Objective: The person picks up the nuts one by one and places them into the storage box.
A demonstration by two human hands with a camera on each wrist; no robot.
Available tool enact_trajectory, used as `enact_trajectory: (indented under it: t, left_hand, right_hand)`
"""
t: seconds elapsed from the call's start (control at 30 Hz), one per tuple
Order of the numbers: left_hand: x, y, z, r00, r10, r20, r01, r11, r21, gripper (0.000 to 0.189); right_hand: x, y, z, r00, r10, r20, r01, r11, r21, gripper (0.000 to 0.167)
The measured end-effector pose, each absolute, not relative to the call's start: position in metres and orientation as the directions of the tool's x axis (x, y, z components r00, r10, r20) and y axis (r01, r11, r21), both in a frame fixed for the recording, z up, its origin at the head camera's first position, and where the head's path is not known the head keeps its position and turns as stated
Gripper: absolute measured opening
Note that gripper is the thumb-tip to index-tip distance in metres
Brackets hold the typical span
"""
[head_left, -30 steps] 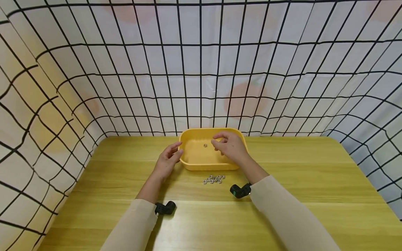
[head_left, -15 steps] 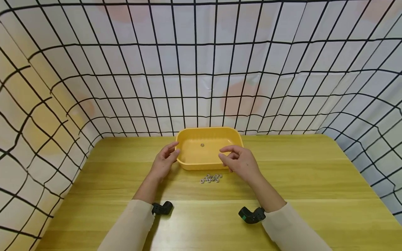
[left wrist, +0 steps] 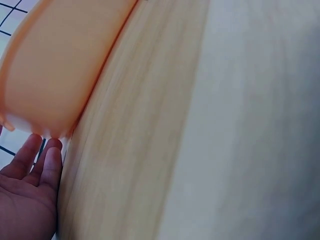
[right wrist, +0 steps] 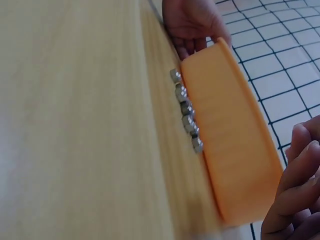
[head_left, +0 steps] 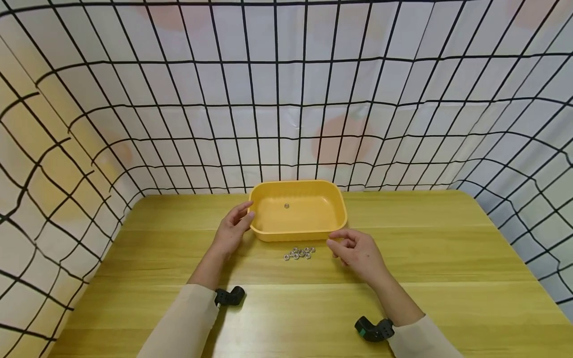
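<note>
So the yellow tray [head_left: 309,211] is sitting toward the far edge of the wooden table [head_left: 286,318], and everything else is kinda arranged around it. One metal nut [head_left: 287,206] is inside, lying on the tray floor a bit left of its middle. The rest, a little huddle of metal nuts [head_left: 301,253], is on the wood just in front of the tray's near side, bunched close together. Left hand [head_left: 230,234] is at the tray's left end, fingers relaxed and slightly bent, fingertips resting against that wall rather than clamped round it. Right hand [head_left: 360,252] is by the tray's front right corner, fingers loosely bent, with a small gap between thumb and index; honestly can't tell from these angles if the fingertips actually touch the tray. The hands are well apart, with the nuts between them. Both wrists have a black camera unit strapped on, and the pale sleeves come in from the side nearest the person. Behind the tray there's a black grid [head_left: 277,124] over white sheeting.
</note>
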State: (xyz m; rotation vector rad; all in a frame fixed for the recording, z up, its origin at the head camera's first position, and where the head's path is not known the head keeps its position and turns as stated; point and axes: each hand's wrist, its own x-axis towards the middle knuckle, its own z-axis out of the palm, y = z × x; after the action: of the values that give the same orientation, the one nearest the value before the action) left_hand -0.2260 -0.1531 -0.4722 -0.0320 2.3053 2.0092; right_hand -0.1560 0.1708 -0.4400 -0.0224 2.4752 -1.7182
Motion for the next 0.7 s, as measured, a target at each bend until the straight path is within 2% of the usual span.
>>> enact_trajectory:
  t: [0.17,0.4,0.7]
  left_hand:
    - [-0.226,-0.152,-0.472,-0.996,0.036,-0.080,-0.074,0.136,0.988,0.045]
    - [-0.227,-0.152,-0.473,-0.996,0.038,-0.083,-0.078,0.130,0.988,0.045]
    - [-0.226,-0.151,-0.472,-0.996,0.027,-0.087,-0.083,0.129,0.988,0.045]
  right_hand:
    - [-0.153,0.177,-0.448,-0.989,-0.083,-0.122,0.087,0.344,-0.935,0.032]
    - [-0.157,0.177,-0.465,-0.971,-0.093,-0.220,0.185,0.290,-0.939,0.033]
    - [-0.160,0.170,-0.471,-0.969,-0.113,-0.218,0.173,0.315,-0.933,0.033]
